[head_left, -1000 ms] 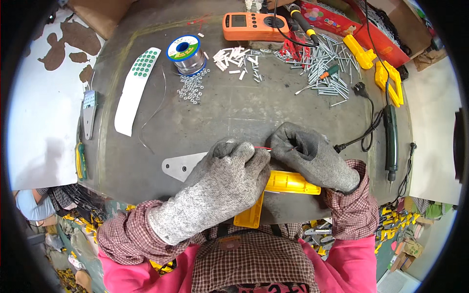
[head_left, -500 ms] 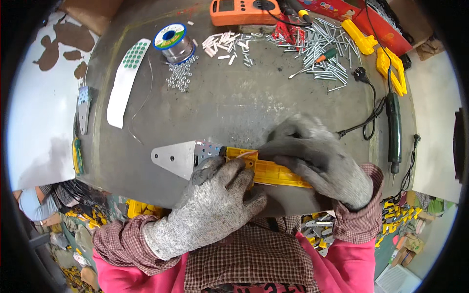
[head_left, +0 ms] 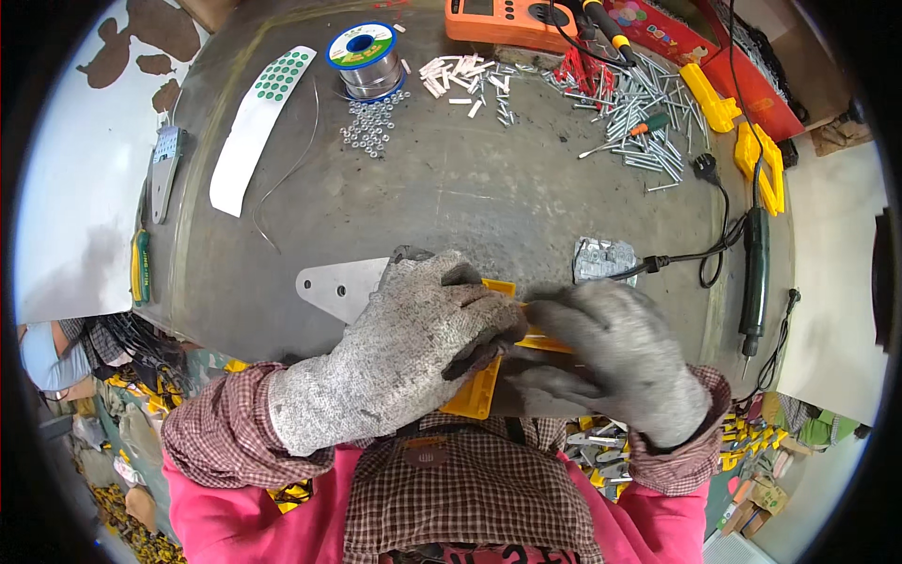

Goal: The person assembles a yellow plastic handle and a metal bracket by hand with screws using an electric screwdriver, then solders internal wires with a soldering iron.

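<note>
gloved left hand (head_left: 404, 348) clamped over yellow plastic piece (head_left: 474, 395) at near edge of grey worktable (head_left: 489, 202); fingers curled tight on it. gloved right hand (head_left: 611, 362) closed on same piece from the other side, thumb tucked under. flat metal bracket (head_left: 334, 287) touching left fingertips, partly covered. change from half a second ago: yellow piece turned from lying flat across the table to hanging over the edge, both hands drawn nearer the body. crumpled foil packet (head_left: 604, 258) just beyond right hand. black soldering iron (head_left: 754, 282) to the right. solder spool (head_left: 362, 58), heap of small nuts (head_left: 369, 122), scattered nails (head_left: 639, 117), orange meter (head_left: 503, 21) well apart at far side.
</note>
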A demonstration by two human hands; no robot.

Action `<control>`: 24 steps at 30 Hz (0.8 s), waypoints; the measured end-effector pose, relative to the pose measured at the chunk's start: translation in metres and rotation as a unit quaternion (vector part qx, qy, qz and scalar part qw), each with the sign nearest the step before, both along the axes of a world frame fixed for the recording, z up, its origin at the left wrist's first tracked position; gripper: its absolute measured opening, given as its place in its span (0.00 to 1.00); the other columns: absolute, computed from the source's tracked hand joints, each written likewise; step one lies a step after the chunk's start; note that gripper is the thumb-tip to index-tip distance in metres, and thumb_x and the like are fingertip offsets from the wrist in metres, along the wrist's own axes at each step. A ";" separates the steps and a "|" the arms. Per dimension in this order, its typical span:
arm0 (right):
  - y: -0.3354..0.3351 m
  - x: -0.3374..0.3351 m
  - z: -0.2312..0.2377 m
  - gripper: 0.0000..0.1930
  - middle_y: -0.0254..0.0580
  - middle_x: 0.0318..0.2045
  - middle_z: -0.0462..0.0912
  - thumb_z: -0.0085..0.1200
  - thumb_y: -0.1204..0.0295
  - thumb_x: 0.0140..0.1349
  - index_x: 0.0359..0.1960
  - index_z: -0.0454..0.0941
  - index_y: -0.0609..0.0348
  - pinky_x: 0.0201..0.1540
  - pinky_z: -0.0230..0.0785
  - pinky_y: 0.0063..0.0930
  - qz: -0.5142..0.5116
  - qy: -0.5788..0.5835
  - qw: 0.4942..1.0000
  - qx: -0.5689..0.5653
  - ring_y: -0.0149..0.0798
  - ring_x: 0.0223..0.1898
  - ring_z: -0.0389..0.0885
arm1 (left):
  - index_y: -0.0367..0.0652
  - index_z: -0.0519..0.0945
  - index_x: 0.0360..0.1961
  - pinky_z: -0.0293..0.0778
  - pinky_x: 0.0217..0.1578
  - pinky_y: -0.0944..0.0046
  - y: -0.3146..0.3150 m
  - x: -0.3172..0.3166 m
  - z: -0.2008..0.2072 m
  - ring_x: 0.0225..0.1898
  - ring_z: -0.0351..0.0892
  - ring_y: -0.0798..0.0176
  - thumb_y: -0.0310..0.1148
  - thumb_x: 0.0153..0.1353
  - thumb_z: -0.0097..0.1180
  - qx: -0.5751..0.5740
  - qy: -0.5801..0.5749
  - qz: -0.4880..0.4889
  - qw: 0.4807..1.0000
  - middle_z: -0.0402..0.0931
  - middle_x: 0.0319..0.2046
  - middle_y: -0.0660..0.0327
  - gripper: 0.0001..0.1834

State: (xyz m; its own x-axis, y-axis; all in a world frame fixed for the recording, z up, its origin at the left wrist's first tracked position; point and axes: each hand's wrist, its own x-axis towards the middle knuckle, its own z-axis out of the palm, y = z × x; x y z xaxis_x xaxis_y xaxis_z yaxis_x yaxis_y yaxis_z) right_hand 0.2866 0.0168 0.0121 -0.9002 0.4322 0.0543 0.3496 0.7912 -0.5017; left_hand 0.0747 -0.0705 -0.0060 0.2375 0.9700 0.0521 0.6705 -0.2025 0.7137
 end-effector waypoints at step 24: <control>0.028 -0.001 -0.018 0.08 0.36 0.35 0.79 0.55 0.78 0.61 0.42 0.77 0.61 0.38 0.69 0.19 -0.035 0.096 0.957 -0.271 0.25 0.35 0.75 | 0.35 0.72 0.51 0.74 0.47 0.67 0.013 0.007 0.003 0.43 0.78 0.69 0.28 0.61 0.62 -0.225 -0.389 0.107 0.887 0.80 0.38 0.59 0.19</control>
